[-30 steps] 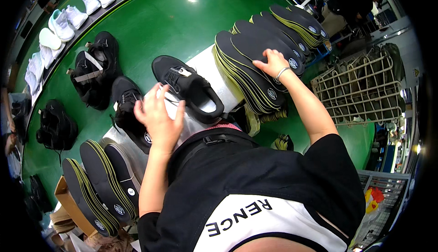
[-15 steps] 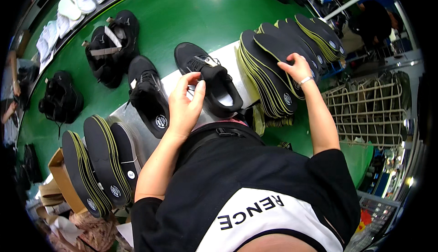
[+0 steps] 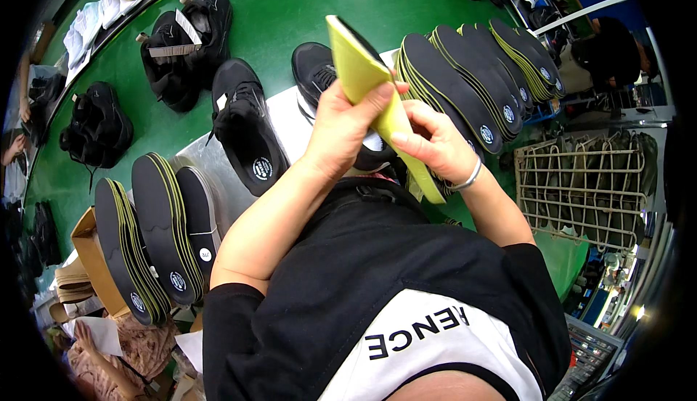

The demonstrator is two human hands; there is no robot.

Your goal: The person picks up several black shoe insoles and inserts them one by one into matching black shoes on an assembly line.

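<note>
Both my hands grip one insole (image 3: 356, 56) with its yellow-green underside toward me, lifted above the bench. My left hand (image 3: 345, 125) is closed on its middle with the thumb across it; my right hand (image 3: 439, 143) pinches it lower down, toward the heel. Partly hidden behind them is a black sneaker (image 3: 312, 63), its toe pointing away. To its left lies another black sneaker (image 3: 243, 129), with a dark insole and white print inside. Just beyond my right hand, stacks of black insoles with yellow-green edges (image 3: 454, 85) fan out.
More insole stacks (image 3: 163, 219) stand at the left beside a cardboard box (image 3: 98, 263). Black shoes (image 3: 189, 52) sit on the green table (image 3: 290, 9). White shoes line the far left. At right is a wire basket (image 3: 581, 190). Other people work at lower left and far right.
My right hand has brought an insole from the right-hand stack to the middle, over the sneaker. My left hand, empty before, has closed on it too. The view has shifted slightly.
</note>
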